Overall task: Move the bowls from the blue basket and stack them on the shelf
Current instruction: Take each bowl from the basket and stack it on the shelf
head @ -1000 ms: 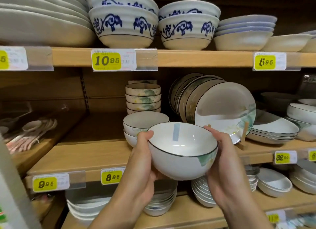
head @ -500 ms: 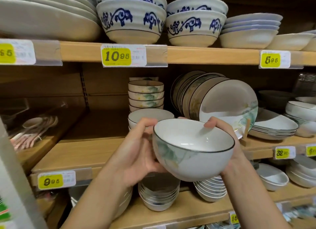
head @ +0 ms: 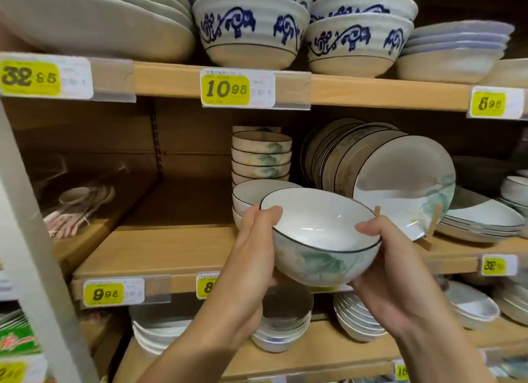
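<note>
A white bowl with a dark rim and a green leaf print is held in the air in front of the middle wooden shelf. My left hand grips its left side, thumb on the rim. My right hand grips its right side, thumb over the rim. Just behind it, a short stack of matching white bowls stands on that shelf. The blue basket is out of view.
A taller stack of smaller bowls stands behind the short stack. Plates lean upright on a rack to the right. Blue-patterned bowls fill the top shelf. Bare shelf board lies to the left of the stack. Spoons lie at far left.
Both hands have carried the bowl up and forward toward the short stack on the middle shelf, turning it so the green print faces me. The view has moved closer.
</note>
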